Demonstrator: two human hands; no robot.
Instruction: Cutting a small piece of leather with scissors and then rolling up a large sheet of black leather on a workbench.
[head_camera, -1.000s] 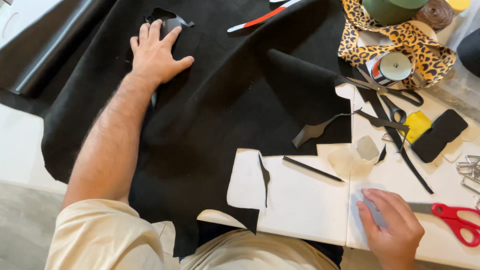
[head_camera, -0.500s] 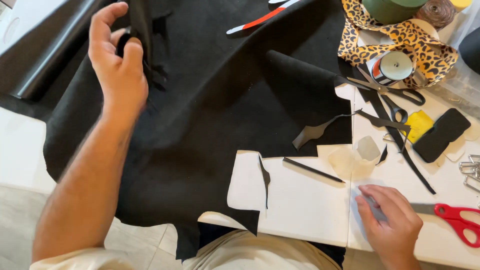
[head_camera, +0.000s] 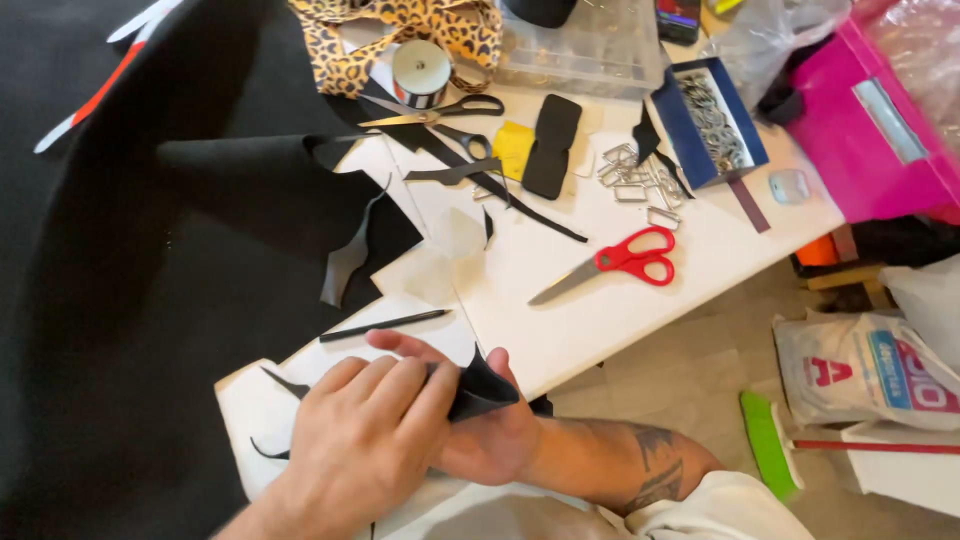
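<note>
Lower centre of frame: left hand (head_camera: 365, 430) lies over right hand (head_camera: 480, 435), fingers of both closed on a small black leather scrap (head_camera: 480, 390) at the white table (head_camera: 600, 300) edge. Scrap looks thin, soft, floppy and light; best pinched near its folded edge. Red scissors (head_camera: 625, 262) lie idle mid-frame.

Left hand (head_camera: 355, 440) lies over the right hand (head_camera: 480, 440) — right palm and most fingers hidden, grip unclear. Black scrap (head_camera: 480, 388) shows only a corner; the rest is under the fingers. Black sheet (head_camera: 130, 300) cut off at left and top edges. Leopard fabric (head_camera: 400, 25) and pink box (head_camera: 880, 110) clipped by the frame. Metal rings in blue box (head_camera: 710, 120) too small to count — shapes uncertain.
</note>
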